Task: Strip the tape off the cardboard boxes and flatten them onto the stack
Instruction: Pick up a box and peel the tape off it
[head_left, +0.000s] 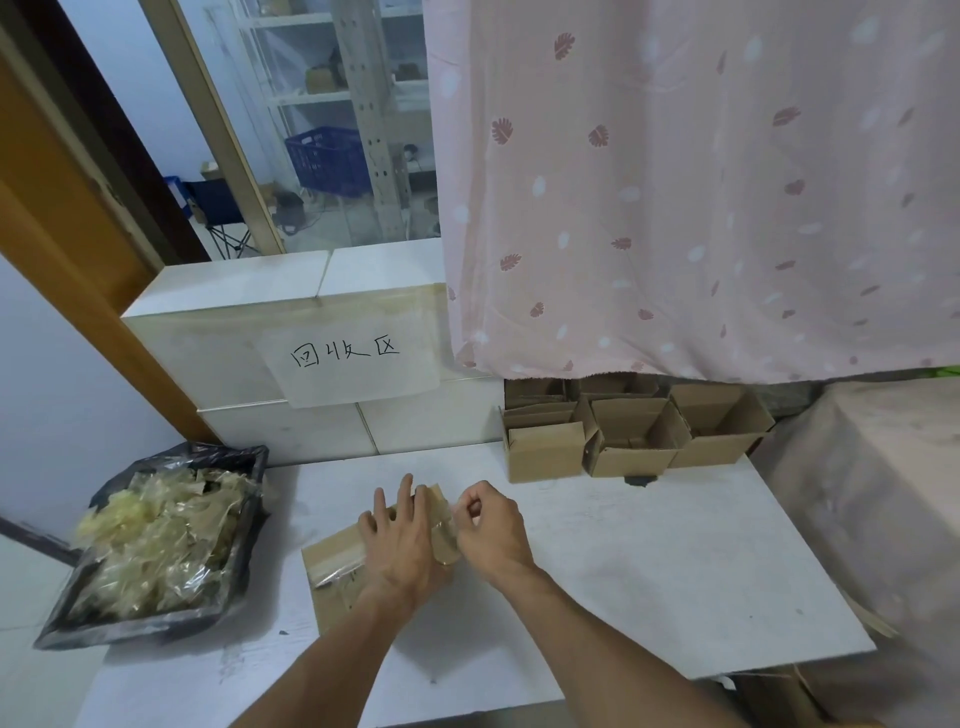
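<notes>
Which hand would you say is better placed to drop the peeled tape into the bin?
Right: it already pinches the tape. Left lies flat, steadying the box, though the bin sits on its side.

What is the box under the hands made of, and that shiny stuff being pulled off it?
The box looks like plain brown cardboard, matte and dull. The strip pinched by the right hand seems to be clear plastic tape: glossy, see-through, slightly yellowish.

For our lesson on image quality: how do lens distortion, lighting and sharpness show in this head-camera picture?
Head view: wide-angle bending bows the door frame and the table edges; light is soft and even, with faint shadows under the hands; the tape and the tape scraps in the bin glint slightly; the left hand and right hand look a little soft.
</notes>
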